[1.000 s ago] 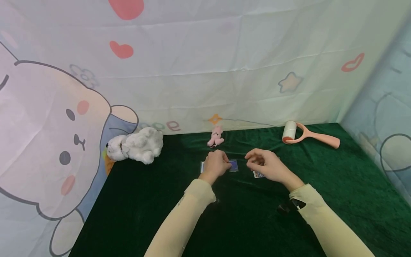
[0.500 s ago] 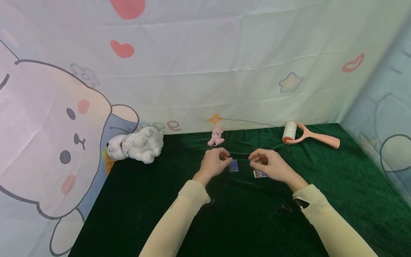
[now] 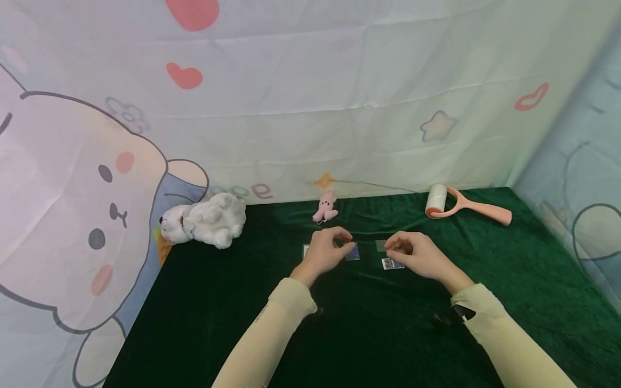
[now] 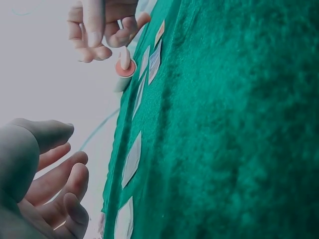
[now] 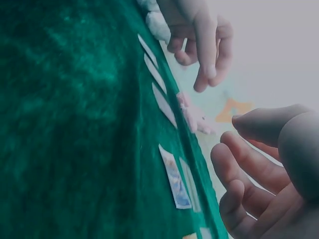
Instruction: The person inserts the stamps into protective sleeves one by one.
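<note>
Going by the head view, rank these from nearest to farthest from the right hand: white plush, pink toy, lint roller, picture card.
From the right hand:
1. Picture card, close by, toward its left.
2. Lint roller, back right.
3. Pink toy, back left.
4. White plush, farthest left.

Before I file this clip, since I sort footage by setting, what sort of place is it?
Probably a staged tabletop corner, perhaps set up for filming: a green cloth covers the surface, a cartoon-printed backdrop hangs behind it, and a printed card lies on the cloth.
</note>
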A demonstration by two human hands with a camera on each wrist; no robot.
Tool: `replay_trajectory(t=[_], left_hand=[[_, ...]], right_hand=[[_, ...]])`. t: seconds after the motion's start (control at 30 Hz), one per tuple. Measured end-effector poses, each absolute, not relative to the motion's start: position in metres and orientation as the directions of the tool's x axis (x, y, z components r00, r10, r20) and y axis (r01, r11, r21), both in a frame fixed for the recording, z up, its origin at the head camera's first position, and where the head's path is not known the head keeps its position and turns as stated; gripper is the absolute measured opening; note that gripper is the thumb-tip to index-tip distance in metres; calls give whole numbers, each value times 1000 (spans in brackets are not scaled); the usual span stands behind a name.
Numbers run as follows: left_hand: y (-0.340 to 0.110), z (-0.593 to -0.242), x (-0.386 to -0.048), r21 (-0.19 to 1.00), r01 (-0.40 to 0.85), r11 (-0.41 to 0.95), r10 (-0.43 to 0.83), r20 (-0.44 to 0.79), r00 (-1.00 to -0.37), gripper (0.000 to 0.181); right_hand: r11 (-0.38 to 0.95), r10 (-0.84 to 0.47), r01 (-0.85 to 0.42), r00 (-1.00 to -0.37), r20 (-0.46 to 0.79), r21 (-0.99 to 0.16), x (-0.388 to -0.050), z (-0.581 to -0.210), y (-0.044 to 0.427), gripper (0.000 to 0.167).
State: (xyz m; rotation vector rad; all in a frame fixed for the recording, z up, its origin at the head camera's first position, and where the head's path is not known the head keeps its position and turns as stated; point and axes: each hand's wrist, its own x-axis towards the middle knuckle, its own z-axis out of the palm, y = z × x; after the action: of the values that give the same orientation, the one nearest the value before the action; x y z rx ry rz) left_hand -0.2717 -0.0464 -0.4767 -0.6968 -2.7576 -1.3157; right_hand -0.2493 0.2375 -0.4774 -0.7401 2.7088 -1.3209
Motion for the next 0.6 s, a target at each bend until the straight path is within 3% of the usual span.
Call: replay_trajectory(t=[0.6], left_hand=[[-28, -476, -270, 779, 392, 489, 395, 203, -896, 21]], right_hand=[[613, -405, -331, -911, 74, -718, -252, -497, 261, 18]])
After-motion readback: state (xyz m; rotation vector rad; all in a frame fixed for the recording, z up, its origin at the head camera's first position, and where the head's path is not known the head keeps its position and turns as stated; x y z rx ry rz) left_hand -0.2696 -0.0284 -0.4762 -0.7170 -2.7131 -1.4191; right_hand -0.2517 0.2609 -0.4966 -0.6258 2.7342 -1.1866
